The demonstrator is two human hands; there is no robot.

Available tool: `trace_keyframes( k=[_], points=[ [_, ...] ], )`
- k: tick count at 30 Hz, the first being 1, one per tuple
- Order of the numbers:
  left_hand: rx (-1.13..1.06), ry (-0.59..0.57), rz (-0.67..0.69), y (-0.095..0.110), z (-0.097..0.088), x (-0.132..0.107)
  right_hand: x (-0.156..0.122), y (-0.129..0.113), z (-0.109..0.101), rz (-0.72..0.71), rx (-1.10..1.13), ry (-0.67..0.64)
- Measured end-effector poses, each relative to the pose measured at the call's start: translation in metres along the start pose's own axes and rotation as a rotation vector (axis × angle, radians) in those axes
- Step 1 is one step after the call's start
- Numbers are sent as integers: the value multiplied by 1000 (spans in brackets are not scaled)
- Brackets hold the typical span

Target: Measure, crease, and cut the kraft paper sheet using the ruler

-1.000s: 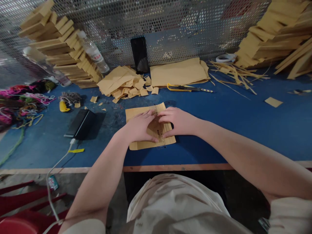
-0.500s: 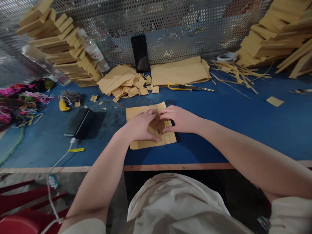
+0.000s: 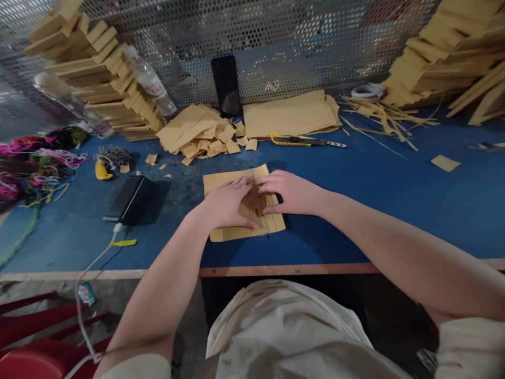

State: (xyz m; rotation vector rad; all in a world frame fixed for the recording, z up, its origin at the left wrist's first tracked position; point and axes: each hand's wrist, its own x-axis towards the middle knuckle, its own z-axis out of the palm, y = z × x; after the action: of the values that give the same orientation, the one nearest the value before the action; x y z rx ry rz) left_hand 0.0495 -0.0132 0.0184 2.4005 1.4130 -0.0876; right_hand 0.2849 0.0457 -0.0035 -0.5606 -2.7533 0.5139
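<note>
A brown kraft-paper piece point(image 3: 221, 234), perhaps an envelope, lies in front of me on the blue table. On its right part rests a clear plastic ruler point(image 3: 258, 202), lengthwise towards me, its near end sticking out past the paper. My left hand point(image 3: 229, 202) is spread flat over the paper, thumb and fingertips at the ruler's left side. From the right, my right hand point(image 3: 290, 193) touches the ruler with its fingertips, thumb held apart from the fingers. Beyond the hands lies a yellow-and-black utility knife point(image 3: 300, 140).
Behind are paper scraps point(image 3: 216, 134), a stack of brown sheets point(image 3: 290, 116) and a phone point(image 3: 226, 87) against the mesh. Tall paper piles point(image 3: 106, 73) stand left and right point(image 3: 445, 58). A black device point(image 3: 130, 200) with a cable sits left, near colourful yarn point(image 3: 43, 158).
</note>
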Motion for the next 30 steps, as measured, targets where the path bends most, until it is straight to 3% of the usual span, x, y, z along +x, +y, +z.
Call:
trace_keyframes(
  k=[9, 24, 26, 30],
  points=[
    [13, -23, -48, 7, -7, 2, 1, -2, -1, 4, 0, -4],
    [168, -158, -97, 25, -22, 11, 1, 2, 2, 12, 16, 12],
    [208, -171, -106, 28, -24, 12, -1, 7, 1, 17, 37, 64],
    [256, -225, -171, 33, -30, 15, -7, 26, -4, 131, -11, 290]
  ],
)
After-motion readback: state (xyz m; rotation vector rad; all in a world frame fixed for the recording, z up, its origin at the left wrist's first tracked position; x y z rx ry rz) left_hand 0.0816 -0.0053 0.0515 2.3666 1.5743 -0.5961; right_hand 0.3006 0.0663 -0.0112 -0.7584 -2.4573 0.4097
